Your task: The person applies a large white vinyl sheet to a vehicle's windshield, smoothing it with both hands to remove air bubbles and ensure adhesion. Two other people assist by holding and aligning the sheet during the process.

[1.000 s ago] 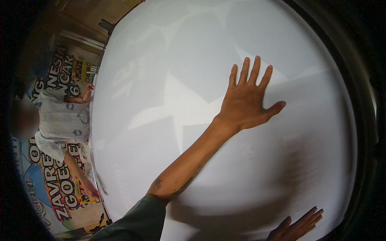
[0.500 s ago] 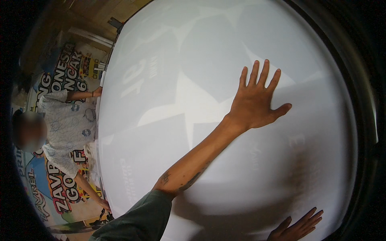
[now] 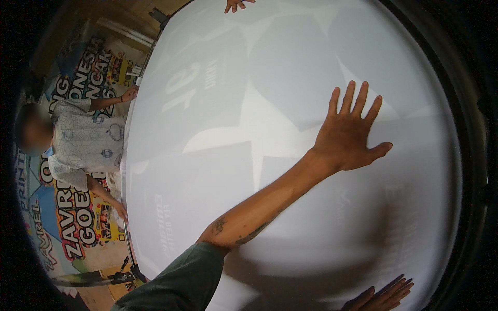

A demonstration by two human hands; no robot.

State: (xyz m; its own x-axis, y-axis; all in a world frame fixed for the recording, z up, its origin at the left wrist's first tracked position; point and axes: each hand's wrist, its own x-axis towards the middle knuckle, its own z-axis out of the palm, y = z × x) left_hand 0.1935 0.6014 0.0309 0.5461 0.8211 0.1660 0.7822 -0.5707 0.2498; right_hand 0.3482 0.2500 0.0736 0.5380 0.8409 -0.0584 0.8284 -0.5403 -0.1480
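A large white sheet (image 3: 207, 202), with pale grey shapes and lettering showing faintly through it, covers the broad flat surface in front of me. My left hand (image 3: 348, 133) lies palm down on its right half, fingers spread and thumb out to the right. At the lower right edge of the view, my right hand (image 3: 381, 298) is at the sheet with its fingers stretched out and close together; its wrist is cut off by the frame. Neither hand grips anything.
A co-worker (image 3: 85, 137) in a patterned shirt stands at the left, both hands at the sheet's left edge. Another person's hand (image 3: 238, 5) rests on the far edge. A dark rim (image 3: 441, 78) borders the right side. Colourful printed banners (image 3: 78, 217) lie behind the co-worker.
Another person's hand has come into view at the far edge. The co-worker's nearer hand has moved farther along the left edge. My left hand keeps its place on the sheet; my right fingers have drawn together.
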